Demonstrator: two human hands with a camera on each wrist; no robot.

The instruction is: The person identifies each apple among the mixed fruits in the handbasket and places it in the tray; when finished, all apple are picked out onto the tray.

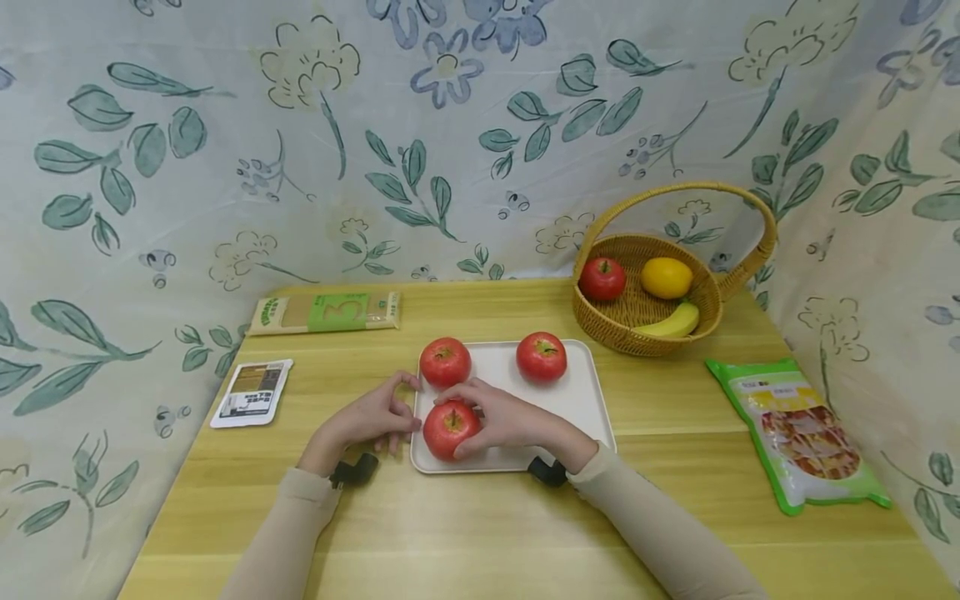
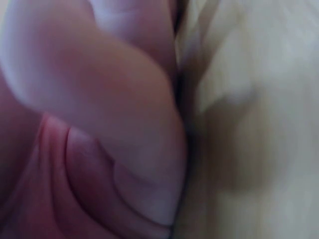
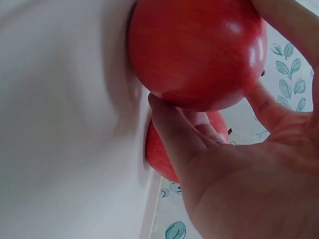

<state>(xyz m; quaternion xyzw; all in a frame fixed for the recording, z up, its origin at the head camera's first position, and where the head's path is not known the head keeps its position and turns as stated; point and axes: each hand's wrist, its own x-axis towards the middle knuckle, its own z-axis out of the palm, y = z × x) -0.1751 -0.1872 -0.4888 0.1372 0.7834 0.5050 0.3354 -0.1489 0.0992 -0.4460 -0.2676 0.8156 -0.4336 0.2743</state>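
A white rectangular tray lies on the wooden table with three red apples on it. My right hand grips the front-left apple, thumb on its near side and fingers round the far side. In the right wrist view this apple rests on or just above the tray's surface. Behind it sits another apple; a third apple is at the back right. My left hand is at the tray's left rim, fingers loosely bent, holding nothing visible. The left wrist view shows its bent fingers against the table, blurred.
At the back right stands a wicker basket with an apple, a lemon and a banana. A green-edged food bag lies right. Noodle pack and white sachet lie left. A floral cloth hangs behind.
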